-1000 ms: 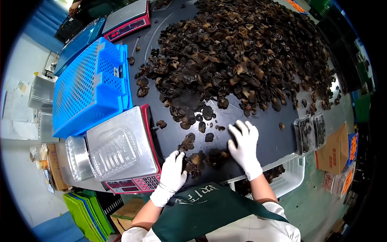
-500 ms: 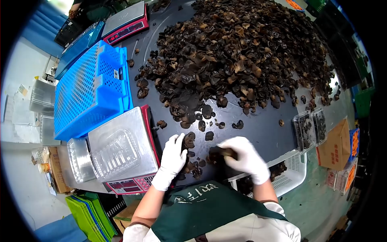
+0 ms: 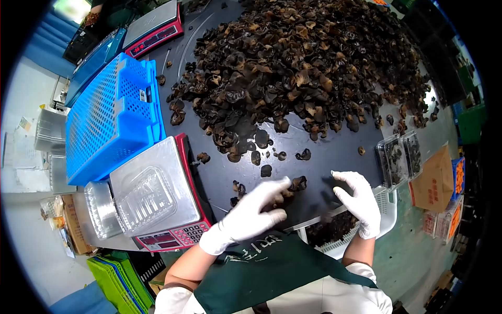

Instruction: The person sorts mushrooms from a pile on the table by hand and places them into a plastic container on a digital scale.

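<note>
A large heap of dark brown wood-ear mushrooms (image 3: 293, 63) covers the back of the dark table (image 3: 324, 157), with loose pieces scattered in front. My left hand (image 3: 253, 209), white-gloved, is beside a few mushroom pieces (image 3: 298, 183) near the front edge; its thumb and fingers are parted, and it partly covers some pieces. Farther right, my gloved right hand (image 3: 361, 201) hovers by the table edge with fingers apart and nothing between them. Below it, a white basket (image 3: 388, 220) holds dark mushrooms (image 3: 332, 229), and a blurred dark shape hangs above them.
On the left are a scale (image 3: 157, 183) with a clear plastic tray (image 3: 144, 199), a blue crate (image 3: 99, 120) and a second scale (image 3: 151, 26). Filled clear boxes (image 3: 395, 159) stand at the right edge, near a cardboard box (image 3: 434, 180). A person's hand (image 3: 93, 18) shows at top left.
My left hand has moved right across the front pieces, which are now fewer and shifted. My right hand went in toward the pieces, then back right to the edge above the basket, and opened.
</note>
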Demonstrator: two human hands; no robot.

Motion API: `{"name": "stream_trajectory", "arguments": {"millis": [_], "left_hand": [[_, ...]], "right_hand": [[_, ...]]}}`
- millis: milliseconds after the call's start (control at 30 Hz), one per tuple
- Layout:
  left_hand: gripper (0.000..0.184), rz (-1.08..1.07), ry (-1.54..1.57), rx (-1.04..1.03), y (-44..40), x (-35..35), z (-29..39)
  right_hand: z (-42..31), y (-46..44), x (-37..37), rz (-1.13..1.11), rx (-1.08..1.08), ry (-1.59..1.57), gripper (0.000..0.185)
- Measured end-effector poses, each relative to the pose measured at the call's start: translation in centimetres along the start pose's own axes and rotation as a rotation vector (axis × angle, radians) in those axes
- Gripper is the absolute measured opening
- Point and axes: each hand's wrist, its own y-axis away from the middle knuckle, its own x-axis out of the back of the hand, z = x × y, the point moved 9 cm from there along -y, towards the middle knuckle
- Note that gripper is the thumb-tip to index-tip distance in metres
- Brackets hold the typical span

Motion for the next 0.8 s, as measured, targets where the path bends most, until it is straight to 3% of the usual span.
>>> {"name": "stream_trajectory", "arguments": {"millis": [100, 167, 300, 367, 467, 500, 567, 600, 700, 800], "left_hand": [[0.050, 0.338, -0.171, 0.038, 1.0, 5.7, -2.4], [0.052, 0.380, -0.426, -0.043, 2.4, 7.5, -2.7], [0.072, 0.269, -0.768, 0.146, 4.4, 6.7, -5.4], [0.096, 0.112, -0.894, 0.188, 4.2, 4.8, -6.7], [0.104, 0.043, -1.125, 0.163, 3.5, 2.6, -8.0], [0.105, 0.014, -1.178, 0.194, 3.5, 2.2, -8.7], [0.079, 0.047, -1.113, 0.130, 3.5, 2.0, -9.6], [0.079, 0.048, -1.112, 0.129, 3.5, 2.2, -10.1], [0.031, 0.199, -0.726, 0.153, 3.6, 4.1, -10.9], [0.024, 0.390, -0.561, 0.051, 4.0, 5.6, -10.7]], "right_hand": [[-1.7, -0.4, -0.4, 0.051, 0.118, 0.049, 0.031], [-2.2, -0.7, -2.5, 0.004, 0.199, 0.052, 0.033], [-3.3, -1.1, -9.6, -0.191, 0.285, 0.121, 0.063], [-4.4, -1.0, -12.6, -0.218, 0.330, 0.192, 0.077], [-5.8, -0.9, -15.1, -0.175, 0.462, 0.330, 0.076], [-5.7, -0.9, -15.1, -0.141, 0.495, 0.317, 0.066], [-4.1, -1.3, -14.4, -0.050, 0.535, 0.123, 0.048], [-3.2, -2.2, -13.7, -0.030, 0.535, -0.042, 0.033], [-0.2, -2.1, -11.3, 0.159, 0.439, -0.129, 0.026], [3.8, -1.9, -9.3, 0.318, 0.227, -0.248, 0.024]]}}
